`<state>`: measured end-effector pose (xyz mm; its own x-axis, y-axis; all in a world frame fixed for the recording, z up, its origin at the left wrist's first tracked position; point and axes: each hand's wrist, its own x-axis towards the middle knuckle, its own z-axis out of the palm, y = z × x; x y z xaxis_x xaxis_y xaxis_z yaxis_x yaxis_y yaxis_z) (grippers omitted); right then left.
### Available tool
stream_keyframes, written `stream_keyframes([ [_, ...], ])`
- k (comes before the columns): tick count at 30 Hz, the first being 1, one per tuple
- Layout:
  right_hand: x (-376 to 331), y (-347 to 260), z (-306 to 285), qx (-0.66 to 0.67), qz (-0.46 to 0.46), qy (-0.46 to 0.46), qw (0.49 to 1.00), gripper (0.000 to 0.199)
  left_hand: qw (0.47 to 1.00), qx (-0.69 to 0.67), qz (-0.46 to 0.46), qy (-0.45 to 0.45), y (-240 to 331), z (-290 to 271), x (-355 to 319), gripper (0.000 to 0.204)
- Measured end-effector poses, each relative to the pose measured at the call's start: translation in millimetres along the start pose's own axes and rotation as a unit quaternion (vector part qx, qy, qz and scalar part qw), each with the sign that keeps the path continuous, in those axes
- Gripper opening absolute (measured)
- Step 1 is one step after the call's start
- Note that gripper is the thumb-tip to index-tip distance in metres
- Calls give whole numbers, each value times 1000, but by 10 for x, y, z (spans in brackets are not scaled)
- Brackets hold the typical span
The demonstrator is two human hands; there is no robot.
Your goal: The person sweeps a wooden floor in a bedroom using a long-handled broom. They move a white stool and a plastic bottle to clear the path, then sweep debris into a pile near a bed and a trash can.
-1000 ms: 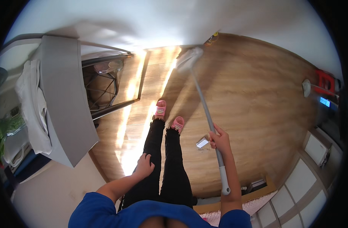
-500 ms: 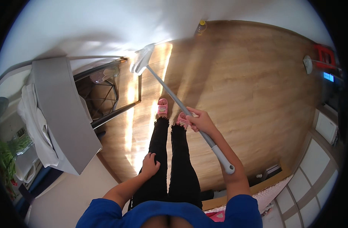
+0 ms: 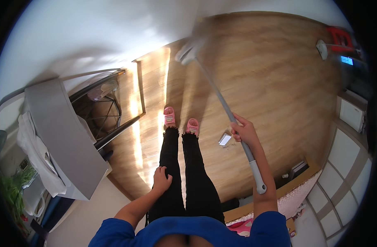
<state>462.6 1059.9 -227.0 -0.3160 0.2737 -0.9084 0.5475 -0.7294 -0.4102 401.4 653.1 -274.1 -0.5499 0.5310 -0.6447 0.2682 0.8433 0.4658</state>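
My right hand (image 3: 243,128) is closed around the grey handle of a broom (image 3: 222,99), partway along it. The handle's lighter end, with a hanging hole, lies by my right forearm. Its blurred whitish head (image 3: 187,53) is at floor level near the white wall. My left hand (image 3: 161,179) rests on my left thigh, on the black trousers (image 3: 170,160), thumb apart from the fingers, with nothing in it. On the wooden floor, left of my right hand, lies a small white rectangular object (image 3: 224,139) with tiny bits beside it.
To the left stand a grey cabinet-like piece (image 3: 61,136) with a white cloth (image 3: 36,152) and a dark-framed table (image 3: 118,131). My feet wear pink slippers (image 3: 169,117). A bed edge (image 3: 275,197) is behind right; a red stool-like object (image 3: 340,39) stands far right.
My right hand and the broom have moved right, the head sliding along near the wall. The small white object on the floor has come into sight. My left hand stays on my thigh.
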Motion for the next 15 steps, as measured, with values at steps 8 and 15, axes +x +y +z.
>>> stream_keyframes([
  [8, 171, -12, 112, 25, -16, -45, 999, 50, 999, 8, 29, -15, 11, -30, 60, 36],
  [15, -222, 314, 31, -61, -10, -11, 998, 49, 999, 14, 27, -20, -44, -70, 64, 37],
])
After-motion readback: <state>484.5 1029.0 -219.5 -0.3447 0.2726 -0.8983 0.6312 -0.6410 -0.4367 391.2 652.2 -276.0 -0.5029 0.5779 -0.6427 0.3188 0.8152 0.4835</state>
